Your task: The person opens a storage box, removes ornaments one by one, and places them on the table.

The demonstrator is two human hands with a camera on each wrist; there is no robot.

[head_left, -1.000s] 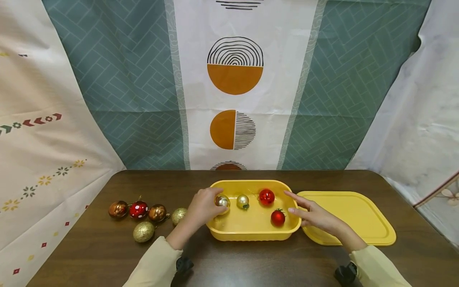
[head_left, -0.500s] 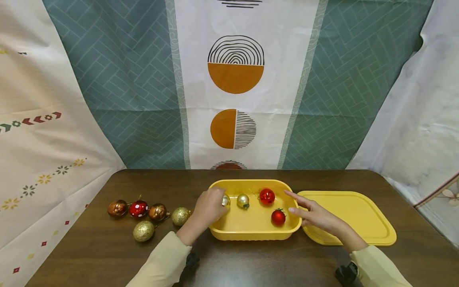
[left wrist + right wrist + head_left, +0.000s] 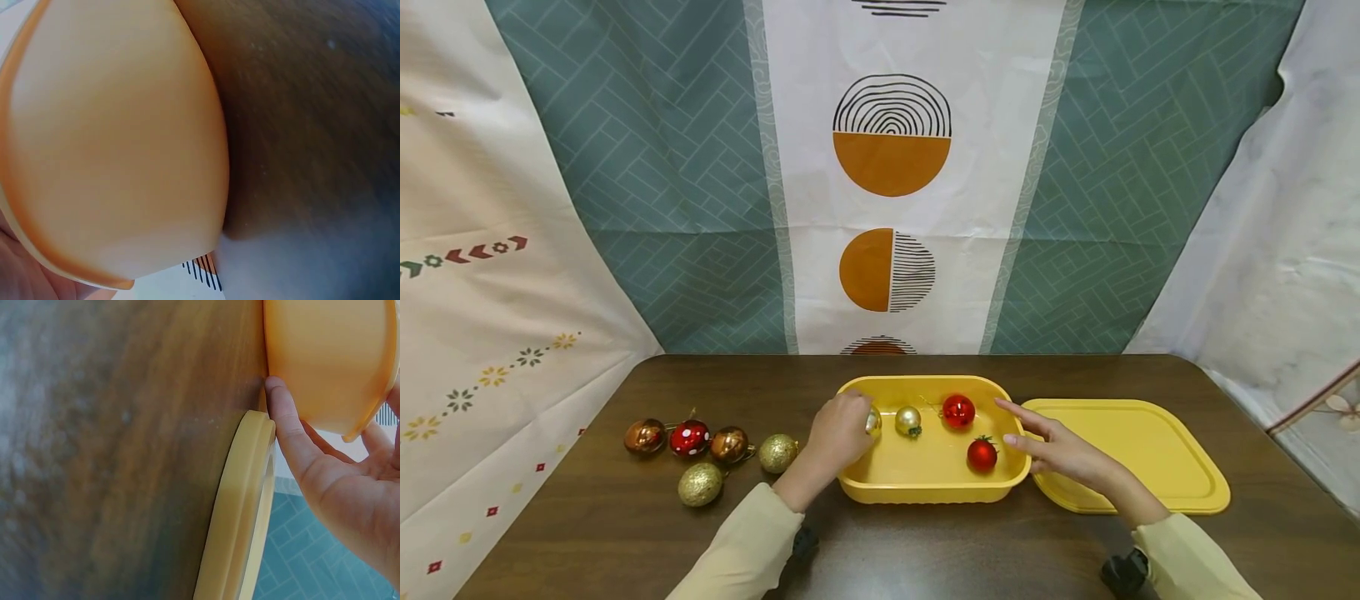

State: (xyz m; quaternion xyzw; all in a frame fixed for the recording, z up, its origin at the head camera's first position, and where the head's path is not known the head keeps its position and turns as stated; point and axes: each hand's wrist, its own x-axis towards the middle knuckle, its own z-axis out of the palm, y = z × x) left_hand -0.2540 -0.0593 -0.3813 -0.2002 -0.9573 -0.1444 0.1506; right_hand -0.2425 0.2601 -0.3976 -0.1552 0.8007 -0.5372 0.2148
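Fingers of the left hand (image 3: 837, 433) are curling round a silver-gold bauble (image 3: 873, 422) and holding it just inside the left end of the yellow tub (image 3: 925, 487), which is sitting near the middle of the brown surface (image 3: 625, 517). Only a sliver of that bauble is showing past the knuckles in the head view, and the left wrist view is giving just the tub's outer wall (image 3: 119, 144) and the wood beside it.

To the tub's right, the right hand (image 3: 1063, 454) is lying with its fingers straight and relaxed, holding nothing; in the right wrist view its thumb (image 3: 290, 425) is pressing against the tub's outside wall (image 3: 325, 356), while the other fingers are reaching over the rim. Just right of the tub, almost touching it, the yellow lid (image 3: 1135, 454) is lying flat under that hand's wrist.

Inside the tub, a small gold bauble (image 3: 907, 421) is resting just right of the held one, a shiny red bauble (image 3: 958, 411) is sitting toward the far wall, and a matte red bauble (image 3: 982, 454) is lying near the right end.

Left of the tub, five more ornaments are waiting on the surface: a glitter gold ball (image 3: 777, 453) nearest it, then a copper ball (image 3: 729, 444), a red ball with white dots (image 3: 690, 438), another copper ball (image 3: 644, 436) farthest out, and a glitter gold egg (image 3: 700, 485) toward the person.
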